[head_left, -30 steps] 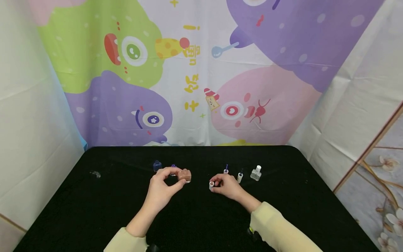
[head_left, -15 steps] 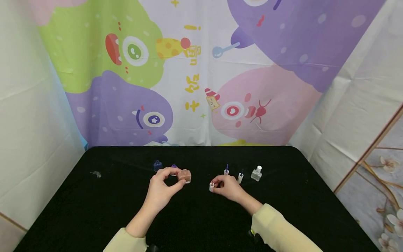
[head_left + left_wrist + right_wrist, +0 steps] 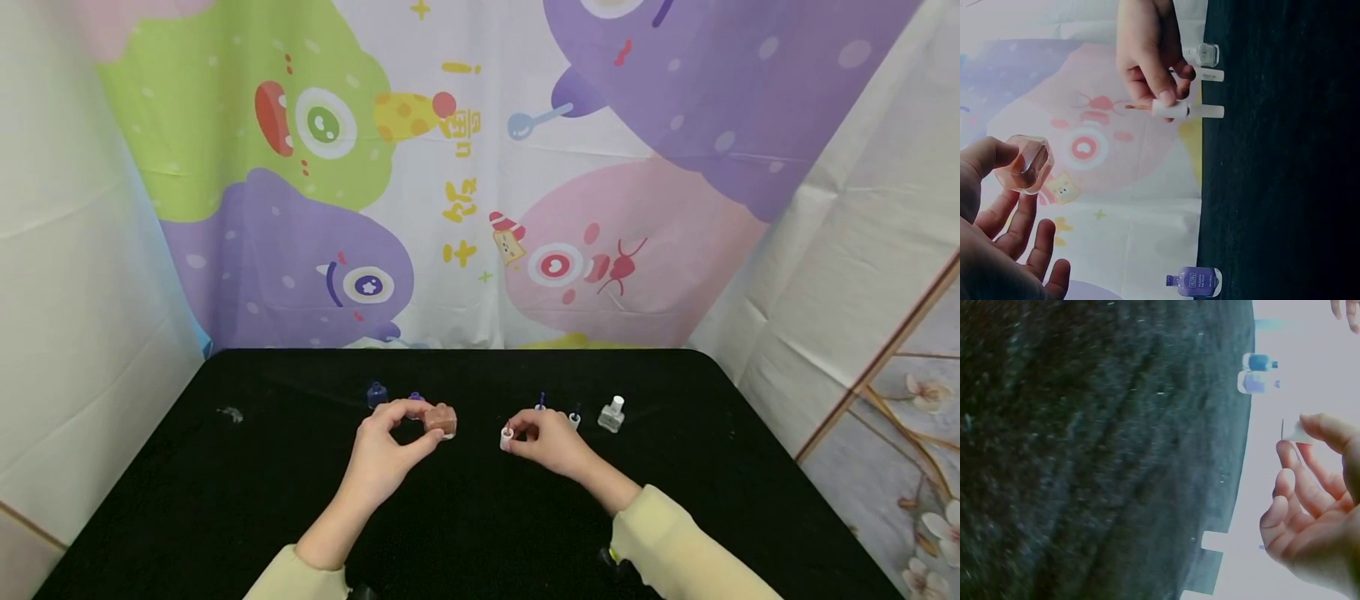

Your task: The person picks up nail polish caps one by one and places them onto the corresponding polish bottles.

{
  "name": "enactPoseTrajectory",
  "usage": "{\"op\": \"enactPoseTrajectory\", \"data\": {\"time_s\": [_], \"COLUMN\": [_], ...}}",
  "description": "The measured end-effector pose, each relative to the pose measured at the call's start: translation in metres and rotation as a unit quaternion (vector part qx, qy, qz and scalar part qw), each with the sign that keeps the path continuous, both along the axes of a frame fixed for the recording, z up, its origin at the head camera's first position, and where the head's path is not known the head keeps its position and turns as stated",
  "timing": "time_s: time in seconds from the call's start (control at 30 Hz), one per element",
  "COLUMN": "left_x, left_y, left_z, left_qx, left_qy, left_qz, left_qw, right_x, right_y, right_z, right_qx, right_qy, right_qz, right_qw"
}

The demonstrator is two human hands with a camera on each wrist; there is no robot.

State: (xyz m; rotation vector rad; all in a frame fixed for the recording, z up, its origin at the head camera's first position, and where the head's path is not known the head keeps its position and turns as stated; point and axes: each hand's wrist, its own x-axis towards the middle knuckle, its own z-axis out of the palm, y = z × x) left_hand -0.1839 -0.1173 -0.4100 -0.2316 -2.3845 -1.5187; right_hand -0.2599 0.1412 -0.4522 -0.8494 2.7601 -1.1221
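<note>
Sleeves (image 3: 686, 542) of pale yellow cover both forearms, at the front of the black worktop (image 3: 480, 533). Left hand (image 3: 382, 462) is clamped on the brown bottle (image 3: 441, 422), thumb on one side and fingertips on the other, the last fingers free of it. The bottle is held above the worktop, left of the middle. Right hand (image 3: 555, 446) is clamped on a white cap (image 3: 507, 440), which it pinches between thumb and fingers; the cap's brownish brush (image 3: 1138, 107) points up. Bottle and cap are apart, facing each other across a gap.

Past the left hand, a purple bottle (image 3: 1196, 281) stands partly hidden in the head view, with a dark blue bottle (image 3: 377, 396) just left of it. Past the right hand are a cap with a purple brush (image 3: 542, 398) and a cap with a dark brush (image 3: 575, 416), both brush up. Right of these stands a clear bottle (image 3: 611, 415) with its white top on. A small clear scrap (image 3: 232, 413) lies far left. Behind the worktop hangs a cartoon curtain (image 3: 465, 308).
</note>
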Motion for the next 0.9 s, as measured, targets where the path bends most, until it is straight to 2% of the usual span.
{"op": "enactPoseTrajectory", "data": {"time_s": [0.23, 0.47, 0.67, 0.9], "left_x": [0.002, 0.003, 0.003, 0.003], "left_y": [0.001, 0.004, 0.008, 0.011], "left_z": [0.002, 0.005, 0.011, 0.019], "left_qx": [0.003, 0.000, 0.001, 0.003], "left_qy": [-0.003, -0.001, 0.011, 0.009], "left_qz": [-0.008, -0.010, -0.022, -0.033], "left_qw": [1.0000, 1.0000, 0.9997, 0.9994], "right_x": [0.004, 0.009, 0.012, 0.016], "right_y": [0.003, 0.005, 0.006, 0.009], "right_z": [0.014, 0.028, 0.042, 0.058], "right_qx": [-0.004, -0.013, -0.029, -0.029], "right_qy": [0.012, 0.001, 0.006, 0.012], "right_qz": [0.000, 0.007, 0.013, 0.008], "right_qw": [0.9999, 0.9999, 0.9995, 0.9995]}}
